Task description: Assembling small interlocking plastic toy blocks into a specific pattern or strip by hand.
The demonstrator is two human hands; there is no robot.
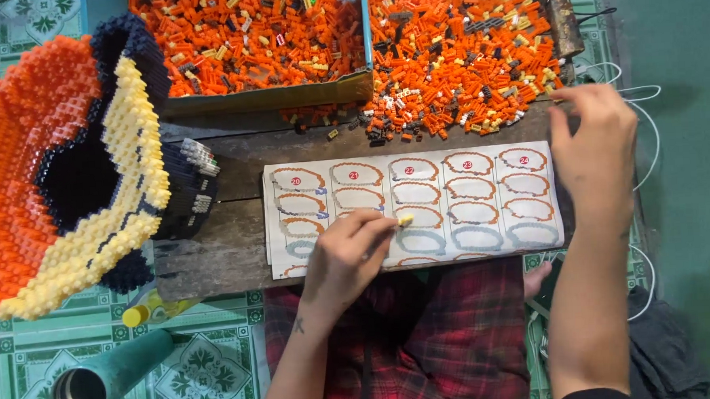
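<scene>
A small yellow brick (405, 219) is pinched at the left hand (350, 252) fingertips over the instruction sheet (485, 205) near the desk's front edge, while the right hand (595, 150) is held open.

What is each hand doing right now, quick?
Left hand: closed, pinching a small yellow brick over the instruction sheet.
Right hand: open, holding nothing, fingers spread near the brick pile.

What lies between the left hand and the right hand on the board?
In the head view, only the instruction sheet spans between the left hand, pinching a small yellow brick, and the right hand.
</scene>
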